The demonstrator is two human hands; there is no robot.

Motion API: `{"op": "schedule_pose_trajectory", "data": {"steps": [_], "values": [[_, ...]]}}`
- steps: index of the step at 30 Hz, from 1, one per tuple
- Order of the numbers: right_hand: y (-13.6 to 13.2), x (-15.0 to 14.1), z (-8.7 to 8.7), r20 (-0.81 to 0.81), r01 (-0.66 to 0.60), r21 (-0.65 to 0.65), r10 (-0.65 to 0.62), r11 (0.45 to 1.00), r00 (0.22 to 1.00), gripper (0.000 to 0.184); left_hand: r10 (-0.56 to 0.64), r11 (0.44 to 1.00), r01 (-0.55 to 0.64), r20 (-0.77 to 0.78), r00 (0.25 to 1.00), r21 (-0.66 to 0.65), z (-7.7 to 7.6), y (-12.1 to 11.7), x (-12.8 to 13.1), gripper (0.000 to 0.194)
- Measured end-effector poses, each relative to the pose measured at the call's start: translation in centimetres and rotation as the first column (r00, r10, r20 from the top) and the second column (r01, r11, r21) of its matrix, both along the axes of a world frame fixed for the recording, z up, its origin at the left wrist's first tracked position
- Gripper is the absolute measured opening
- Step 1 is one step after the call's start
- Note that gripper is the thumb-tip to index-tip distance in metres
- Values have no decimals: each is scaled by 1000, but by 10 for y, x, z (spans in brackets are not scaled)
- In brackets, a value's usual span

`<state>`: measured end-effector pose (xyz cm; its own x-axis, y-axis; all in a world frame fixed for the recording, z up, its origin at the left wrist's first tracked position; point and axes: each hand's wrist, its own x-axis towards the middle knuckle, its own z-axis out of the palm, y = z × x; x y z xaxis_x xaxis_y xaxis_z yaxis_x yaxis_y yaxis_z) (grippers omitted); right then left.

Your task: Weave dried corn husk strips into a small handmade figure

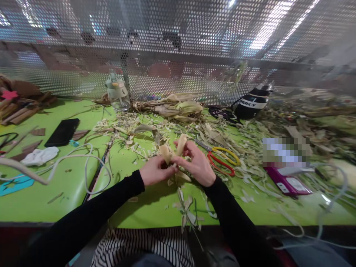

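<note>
Pale yellow corn husk (pixel 166 154) is pinched in my left hand (pixel 154 171), the strip standing up above the thumb. My right hand (pixel 197 163) meets it from the other side, its fingers closed round another upright piece of the husk. Both hands are close together, just over the green table (pixel 130 207). To the right of my right hand lie scissors (pixel 222 159) with one red and one yellow handle. Cut husk scraps (pixel 190 207) lie below my hands and hang over the front edge.
A heap of dry husks (pixel 178 106) lies against the perforated metal screen (pixel 194 33). A clear bottle (pixel 118 92) and a black bottle (pixel 253 102) stand at the back. A phone (pixel 62 132) and white cable (pixel 61 157) lie left, a magenta-edged box (pixel 292 184) right.
</note>
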<state>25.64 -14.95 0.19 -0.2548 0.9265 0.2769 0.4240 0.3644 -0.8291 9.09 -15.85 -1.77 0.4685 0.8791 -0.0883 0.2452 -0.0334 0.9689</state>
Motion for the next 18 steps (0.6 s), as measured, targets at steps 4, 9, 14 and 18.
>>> {"op": "schedule_pose_trajectory", "data": {"steps": [4, 9, 14, 18], "values": [[-3, -6, 2, -126, -95, -160, 75, 983, 989, 23, -40, 996, 48, 94, 995, -77, 3, -3, 3, 16], [-8, -5, -2, -471, -229, -369, 31, 901, 882, 22, -74, 961, 164, 362, 929, -224, 10, -7, 1, 18], [-11, -3, -1, -546, -249, -389, -4, 887, 838, 26, -197, 905, 332, 431, 881, -265, 14, -6, -8, 22], [-14, -4, -2, -534, -267, -354, 41, 896, 845, 26, -335, 914, 384, 293, 895, -130, 11, -5, -9, 28]]}}
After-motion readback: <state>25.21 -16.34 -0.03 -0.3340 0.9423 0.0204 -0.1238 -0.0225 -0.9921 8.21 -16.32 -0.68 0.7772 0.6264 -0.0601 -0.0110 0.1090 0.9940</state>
